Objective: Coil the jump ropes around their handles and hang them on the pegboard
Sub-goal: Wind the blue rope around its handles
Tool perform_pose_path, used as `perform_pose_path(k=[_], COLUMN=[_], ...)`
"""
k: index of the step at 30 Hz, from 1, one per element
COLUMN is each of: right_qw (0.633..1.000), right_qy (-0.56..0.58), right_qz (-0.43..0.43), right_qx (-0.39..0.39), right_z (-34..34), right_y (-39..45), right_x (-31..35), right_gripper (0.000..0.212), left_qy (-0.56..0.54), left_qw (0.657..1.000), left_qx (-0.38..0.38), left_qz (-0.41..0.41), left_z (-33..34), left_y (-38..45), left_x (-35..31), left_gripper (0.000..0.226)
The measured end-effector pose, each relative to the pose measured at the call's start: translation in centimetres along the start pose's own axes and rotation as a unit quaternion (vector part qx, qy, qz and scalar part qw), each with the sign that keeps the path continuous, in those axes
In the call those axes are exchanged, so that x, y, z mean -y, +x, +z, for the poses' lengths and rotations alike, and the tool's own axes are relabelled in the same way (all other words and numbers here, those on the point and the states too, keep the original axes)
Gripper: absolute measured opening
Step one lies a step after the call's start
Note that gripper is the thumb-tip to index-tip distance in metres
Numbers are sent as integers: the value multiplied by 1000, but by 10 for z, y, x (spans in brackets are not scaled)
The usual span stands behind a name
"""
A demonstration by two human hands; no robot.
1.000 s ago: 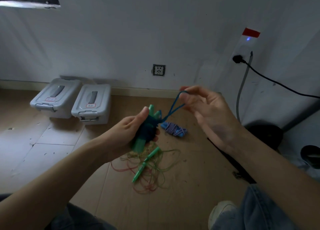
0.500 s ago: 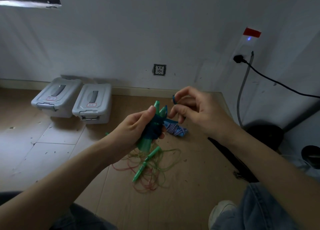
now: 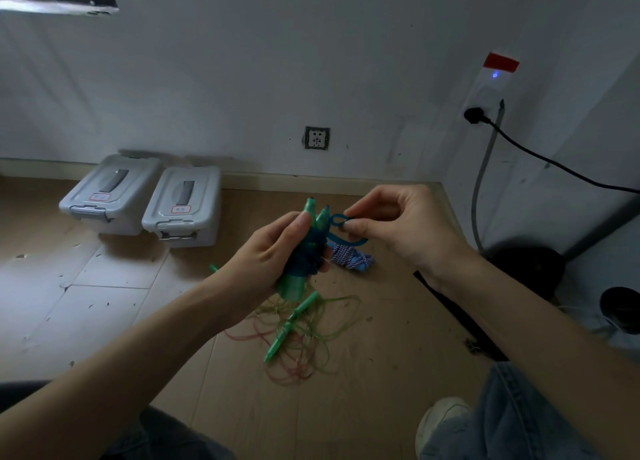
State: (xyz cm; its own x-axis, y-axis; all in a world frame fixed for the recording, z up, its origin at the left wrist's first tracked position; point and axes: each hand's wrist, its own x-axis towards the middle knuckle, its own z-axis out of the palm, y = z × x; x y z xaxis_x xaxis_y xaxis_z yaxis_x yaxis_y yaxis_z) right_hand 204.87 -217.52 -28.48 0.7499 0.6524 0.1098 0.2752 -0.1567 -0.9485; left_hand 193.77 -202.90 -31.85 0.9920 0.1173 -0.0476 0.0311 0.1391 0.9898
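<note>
Wood-look floor, scuffed, meets a white wall with a wall socket low in the middle. Far right: a power strip on the wall, blue light on, black plug in it, cable running right. Two grey lidded storage boxes sit side by side against the wall at left, lids shut, contents not visible.

Your left hand is clenched round a pair of green handles, held upright, with blue rope coiled round their middle. Your right hand sits just right of the handle tips, thumb and forefinger pinching a small loop of the blue rope's loose end; another stretch of it curves below the fingers.

On the floor below your hands: a loose tangle of green and pink rope with a green handle lying on it. Past it, a blue-and-white braided rope bundle. Your jeans knee and white shoe at bottom right.
</note>
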Motion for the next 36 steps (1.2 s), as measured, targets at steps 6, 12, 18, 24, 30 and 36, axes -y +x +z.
perform_pose_path(k=[6, 12, 18, 24, 30, 36], right_qw=[999, 999, 998, 982, 965, 983], right_qy=[30, 42, -46, -177, -229, -106], right_qz=[13, 27, 20, -54, -75, -24], right_qx=[1, 4, 28, 34, 99, 145], right_z=[3, 2, 6, 5, 5, 1], right_y=[1, 1, -4, -7, -10, -6], right_x=[3, 1, -1, 0, -5, -5], right_gripper=[12, 10, 11, 25, 18, 5], left_qy=[10, 11, 66, 207, 433, 608], left_qw=[1000, 1000, 997, 975, 891, 748], left_qx=[-1, 4, 39, 74, 54, 12], left_qz=[0, 11, 4, 45, 127, 266], left_z=[-1, 0, -6, -11, -16, -17], left_y=[1, 3, 2, 4, 3, -1], left_x=[1, 3, 5, 2, -1, 0], left_gripper=[39, 35, 36, 35, 41, 53])
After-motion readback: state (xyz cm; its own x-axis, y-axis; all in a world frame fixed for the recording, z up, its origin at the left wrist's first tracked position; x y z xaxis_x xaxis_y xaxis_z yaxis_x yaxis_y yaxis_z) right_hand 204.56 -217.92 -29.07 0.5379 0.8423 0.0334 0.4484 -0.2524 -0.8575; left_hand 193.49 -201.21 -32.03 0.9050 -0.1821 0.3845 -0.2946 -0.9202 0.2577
